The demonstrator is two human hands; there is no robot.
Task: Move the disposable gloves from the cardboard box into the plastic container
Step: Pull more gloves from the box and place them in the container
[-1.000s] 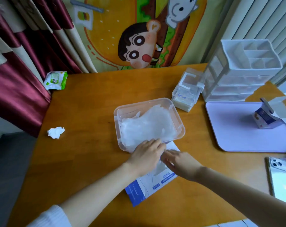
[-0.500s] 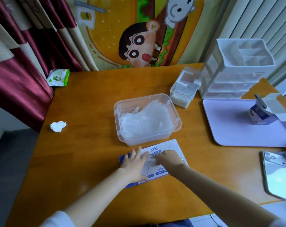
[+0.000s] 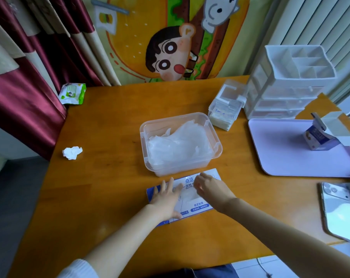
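A flat blue-and-white cardboard glove box [image 3: 198, 205] lies on the wooden table [image 3: 110, 197] just in front of the clear plastic container [image 3: 148, 135]. A heap of translucent disposable gloves [image 3: 178, 145] fills the container. My left hand [image 3: 166, 197] lies flat on the box's left part with fingers spread. My right hand [image 3: 210, 189] is over the box's opening with fingers curled, pinching translucent glove material [image 3: 188, 194] there; the fingertips are partly hidden.
A crumpled tissue [image 3: 71, 152] and a wet-wipe pack [image 3: 72, 93] lie at the left. Small clear boxes [image 3: 226, 109], a white drawer organizer [image 3: 290, 81], a lilac tray [image 3: 290, 157] holding a small carton [image 3: 318, 137], and a phone [image 3: 338, 211] stand at the right.
Both hands drew back from the container's front edge to the cardboard box. The left hand flattened on the box; the right hand's fingers went to its opening.
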